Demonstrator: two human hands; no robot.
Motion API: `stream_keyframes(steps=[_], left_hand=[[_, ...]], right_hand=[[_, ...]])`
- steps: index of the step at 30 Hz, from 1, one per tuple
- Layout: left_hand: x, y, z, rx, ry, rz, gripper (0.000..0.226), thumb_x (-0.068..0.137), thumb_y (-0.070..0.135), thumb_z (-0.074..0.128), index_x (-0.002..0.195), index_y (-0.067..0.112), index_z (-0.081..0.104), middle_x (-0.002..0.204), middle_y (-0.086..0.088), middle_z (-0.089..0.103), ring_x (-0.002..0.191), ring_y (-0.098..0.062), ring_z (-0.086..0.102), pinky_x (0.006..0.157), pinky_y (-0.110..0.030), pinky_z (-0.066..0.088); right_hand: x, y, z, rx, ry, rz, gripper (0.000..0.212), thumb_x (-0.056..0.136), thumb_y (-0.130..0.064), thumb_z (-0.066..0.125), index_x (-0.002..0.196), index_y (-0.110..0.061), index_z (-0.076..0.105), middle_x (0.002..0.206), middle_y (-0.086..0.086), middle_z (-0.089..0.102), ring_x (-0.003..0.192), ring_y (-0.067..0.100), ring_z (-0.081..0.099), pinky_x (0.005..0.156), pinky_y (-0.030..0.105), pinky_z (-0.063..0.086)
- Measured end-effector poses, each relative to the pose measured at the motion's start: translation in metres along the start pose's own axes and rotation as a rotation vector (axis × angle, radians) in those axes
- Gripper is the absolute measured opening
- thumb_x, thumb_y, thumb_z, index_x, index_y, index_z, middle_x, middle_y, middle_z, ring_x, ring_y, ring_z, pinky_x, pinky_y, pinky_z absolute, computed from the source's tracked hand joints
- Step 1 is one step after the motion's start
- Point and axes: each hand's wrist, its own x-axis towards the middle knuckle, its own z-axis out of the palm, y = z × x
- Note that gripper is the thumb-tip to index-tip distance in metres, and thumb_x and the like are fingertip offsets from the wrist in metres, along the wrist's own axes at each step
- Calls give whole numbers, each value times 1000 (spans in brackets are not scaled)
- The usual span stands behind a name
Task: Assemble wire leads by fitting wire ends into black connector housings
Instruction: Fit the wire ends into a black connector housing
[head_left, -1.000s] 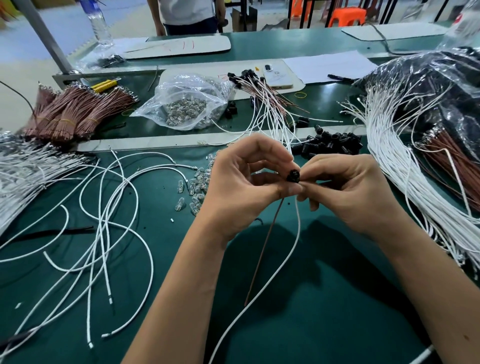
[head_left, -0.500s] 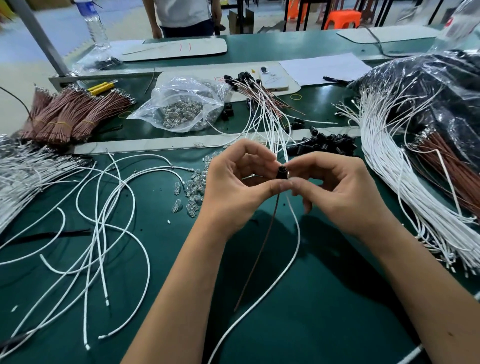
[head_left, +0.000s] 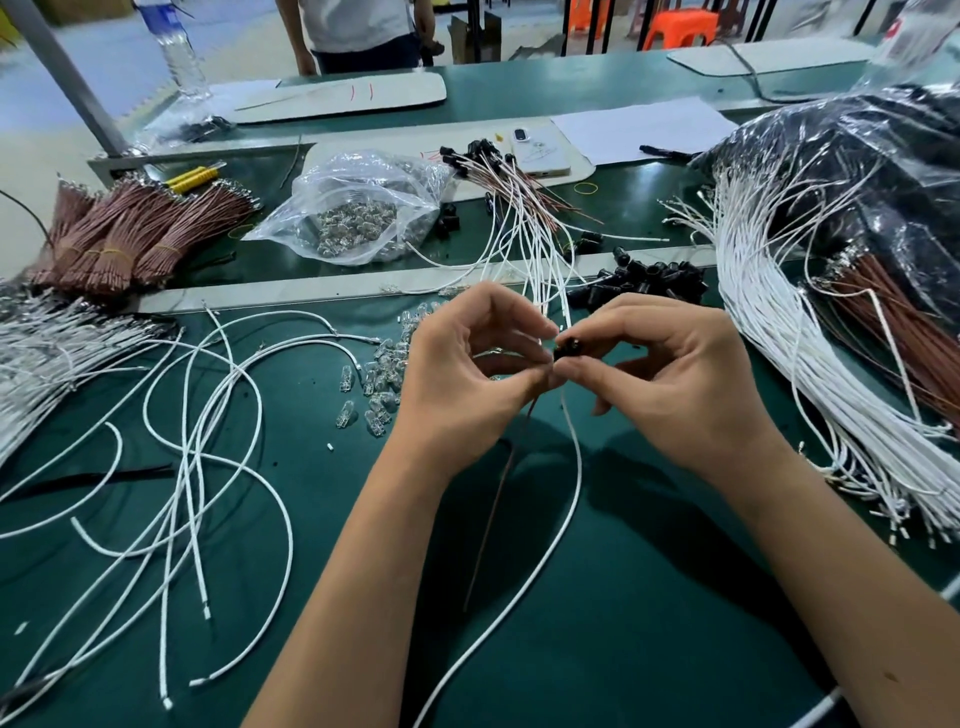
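Two hands meet above the green counter (head_left: 649, 649) on one black connector housing (head_left: 567, 347). Left hand (head_left: 467, 379) has thumb and forefinger pinched at the housing's left side; right hand (head_left: 670, 374) has its fingers clamped on the housing itself. One brown wire (head_left: 496, 499) and one white wire (head_left: 550, 530) hang from the pinch point toward the counter edge. Step in hand, by judgement: seating wire ends in the housing; whether both are fully home cannot be told, as the fingers cover the entry. Next move calls for a firm axial push, then a tug check. Housing appears small, rigid, matt plastic, roughly cylindrical. White wire is thicker, smooth-jacketed and springy; brown wire is thin and limp. Loose housings (head_left: 644, 278) lie heaped just beyond the hands
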Motion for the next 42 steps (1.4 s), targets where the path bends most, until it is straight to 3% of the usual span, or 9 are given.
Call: stream_keyframes(steps=[4,12,17,26,35,42], left_hand=[[0,0,1,71,26,3,30,70,10,89,88,14,66,80,-3,75,76,-17,72,74,-38,60],[0,0,3,110,28,9,27,73,-3,88,87,0,65,77,-8,70,66,-12,66,66,-27,57],[1,1,3,103,31,41,27,74,-4,87,85,1,63,76,-5,67,67,-13,64,65,-26,53],[-1,2,3,107,53,63,27,74,-6,85,83,5,62,76,-8,68,70,-20,67,64,-39,56],[-1,4,2,56,19,47,27,75,-8,85,85,5,62,78,-10,67,73,-18,66,69,-31,56],[0,3,1,50,1,39,27,76,-8,83,84,5,62,78,-11,65,74,-20,64,71,-33,54]], right_hand=[[1,-4,0,-171,14,-87,13,85,-13,87,94,-5,81,86,6,71,73,25,70,52,39,58],[-1,-11,5,-279,36,-188,8,87,-4,84,92,-2,79,86,6,70,75,21,69,60,36,57],[-2,-15,6,-309,34,-234,9,88,-4,83,95,0,79,87,7,70,76,19,68,64,34,57],[-1,-14,6,-293,22,-228,9,89,-6,83,96,-2,79,88,8,70,78,19,69,63,35,57],[-1,-12,5,-309,4,-227,11,88,-4,83,97,0,78,88,7,70,77,20,69,62,35,57],[0,-14,5,-338,10,-262,11,89,-5,83,97,0,79,90,7,70,77,18,69,63,32,57]])
